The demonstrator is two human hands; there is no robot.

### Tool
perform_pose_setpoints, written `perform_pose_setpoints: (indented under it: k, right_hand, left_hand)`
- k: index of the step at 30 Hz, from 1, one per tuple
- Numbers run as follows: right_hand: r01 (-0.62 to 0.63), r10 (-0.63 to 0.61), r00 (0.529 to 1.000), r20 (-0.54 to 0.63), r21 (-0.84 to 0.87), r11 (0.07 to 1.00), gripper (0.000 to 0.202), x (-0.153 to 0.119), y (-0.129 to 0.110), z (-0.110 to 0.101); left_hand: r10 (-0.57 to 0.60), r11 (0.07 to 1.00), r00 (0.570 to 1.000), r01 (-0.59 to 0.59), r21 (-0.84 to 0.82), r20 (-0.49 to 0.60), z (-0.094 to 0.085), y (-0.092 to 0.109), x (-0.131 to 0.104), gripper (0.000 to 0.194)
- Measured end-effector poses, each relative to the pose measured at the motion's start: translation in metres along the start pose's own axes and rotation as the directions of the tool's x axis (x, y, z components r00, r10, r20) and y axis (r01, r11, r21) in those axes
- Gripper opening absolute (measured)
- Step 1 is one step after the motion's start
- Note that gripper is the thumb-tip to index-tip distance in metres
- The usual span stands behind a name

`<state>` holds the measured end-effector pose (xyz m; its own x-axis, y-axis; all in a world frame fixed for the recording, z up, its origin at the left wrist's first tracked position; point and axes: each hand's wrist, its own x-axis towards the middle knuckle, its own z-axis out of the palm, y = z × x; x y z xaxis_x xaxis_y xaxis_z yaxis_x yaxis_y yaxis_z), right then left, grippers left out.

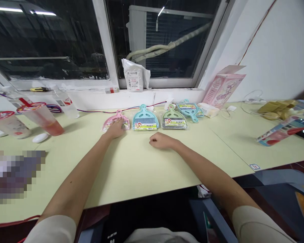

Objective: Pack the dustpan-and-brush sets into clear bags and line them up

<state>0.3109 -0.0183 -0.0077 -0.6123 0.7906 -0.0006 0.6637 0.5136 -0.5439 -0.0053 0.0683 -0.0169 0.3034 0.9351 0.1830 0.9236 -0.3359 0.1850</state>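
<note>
My left hand (pixel 116 129) lies on a pink dustpan and brush set (pixel 126 121) in clear wrapping, its fingers stretched out over the pan and hiding part of it. To the right of it is a blue dustpan and brush set (pixel 145 119), and beyond that a green one (pixel 174 118), both wrapped with printed labels. Curled into a fist, my right hand (pixel 162 140) rests on the table just in front of these two sets. Nothing shows in its fingers.
More blue sets (pixel 190 109) lie stacked behind the green one. Drink cups (pixel 44 118) and a clear bottle (pixel 66 103) stand at left. A pink box (pixel 225 86) leans by the right wall; a colourful package (pixel 281 131) lies at right. A wire (pixel 103 110) runs along the back.
</note>
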Motion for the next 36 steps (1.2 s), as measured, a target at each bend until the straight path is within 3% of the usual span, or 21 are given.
perform_pose_setpoints:
  k: [2,5,7,9,12,14,19,28,36]
  right_hand:
    - [0.057,-0.058,0.998,0.003,-0.176,0.983,0.029,0.002,-0.007,0.006]
    - [0.142,-0.147,0.989,0.018,-0.396,0.907,0.030,0.003,-0.009,0.012]
    - [0.184,-0.192,0.981,0.031,-0.472,0.862,0.031,0.006,-0.006,0.014]
    - [0.219,-0.233,0.972,0.034,-0.502,0.836,0.032,0.010,0.001,0.015]
    - [0.268,-0.291,0.956,0.034,-0.506,0.820,0.032,0.018,0.010,0.017]
    - [0.292,-0.313,0.949,0.042,-0.496,0.818,0.032,0.020,0.015,0.016]
    - [0.271,-0.282,0.958,0.049,-0.471,0.840,0.032,0.018,0.018,0.012]
    - [0.176,-0.148,0.984,0.098,-0.437,0.882,0.024,0.033,0.001,0.005]
    - [0.092,-0.121,0.992,-0.028,-0.494,0.865,0.030,0.024,0.003,0.020]
  left_hand:
    - [-0.052,0.995,0.991,0.062,0.074,-0.127,0.004,0.008,-0.005,0.073]
    - [-0.136,0.973,0.946,0.183,0.137,-0.295,0.004,0.023,-0.023,0.048]
    - [-0.079,0.987,0.966,0.111,0.119,-0.248,0.001,0.036,-0.038,0.029]
    - [0.084,0.996,0.992,-0.081,0.028,-0.097,-0.002,0.049,-0.054,0.019]
    - [0.333,0.942,0.941,-0.329,-0.061,0.068,-0.005,0.071,-0.067,0.018]
    - [0.397,0.918,0.912,-0.395,-0.039,0.103,-0.004,0.086,-0.067,0.019]
    - [0.421,0.903,0.891,-0.429,0.013,0.170,0.006,0.108,-0.055,0.024]
    - [0.377,0.919,0.916,-0.388,0.066,0.140,0.022,0.111,-0.052,0.034]
    - [0.381,0.910,0.911,-0.400,0.108,0.161,0.021,0.115,-0.049,0.038]
